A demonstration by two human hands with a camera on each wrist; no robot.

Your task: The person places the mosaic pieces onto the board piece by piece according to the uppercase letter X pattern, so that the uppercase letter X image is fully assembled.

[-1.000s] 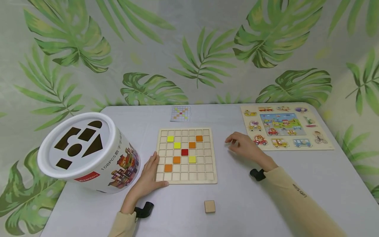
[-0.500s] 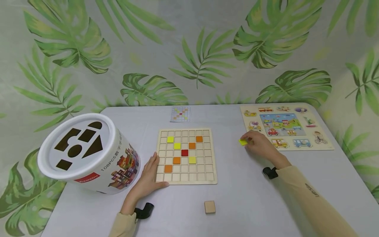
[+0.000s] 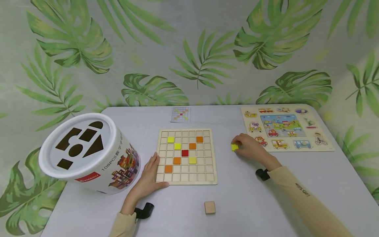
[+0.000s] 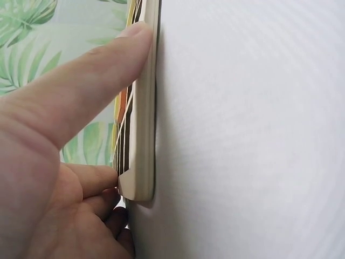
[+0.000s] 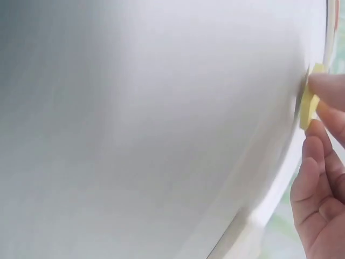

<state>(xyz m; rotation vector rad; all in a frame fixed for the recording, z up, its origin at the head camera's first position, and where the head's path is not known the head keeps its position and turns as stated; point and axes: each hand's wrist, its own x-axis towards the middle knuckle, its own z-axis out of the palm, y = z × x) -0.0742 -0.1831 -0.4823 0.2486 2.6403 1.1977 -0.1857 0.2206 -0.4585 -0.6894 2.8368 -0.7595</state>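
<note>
A square wooden grid board [image 3: 205, 177] lies on the table in the head view, with several yellow, orange and red tiles in its cells. My left hand [image 3: 149, 176] rests against its near left corner, thumb along the front edge and fingers along the left side. In the left wrist view the straight thumb [image 4: 102, 75] touches the board's rim [image 4: 141, 162]. To the right of the board, my right hand [image 3: 250, 148] pinches a yellow tile [image 3: 234, 147] between thumb and fingers. The right wrist view shows this tile [image 5: 308, 105] tilted, close over the white tabletop.
A small pattern card [image 3: 181, 114] lies behind the board. A white bucket [image 3: 124, 158] with shape holes in its lid stands left. A vehicle picture puzzle [image 3: 287, 144] lies at the back right. One plain wooden block [image 3: 210, 207] sits in front of the board.
My right hand went right, where a yellow tile came into view in its fingers, then came back left towards the board with it. The left hand has stayed at the board's corner.
</note>
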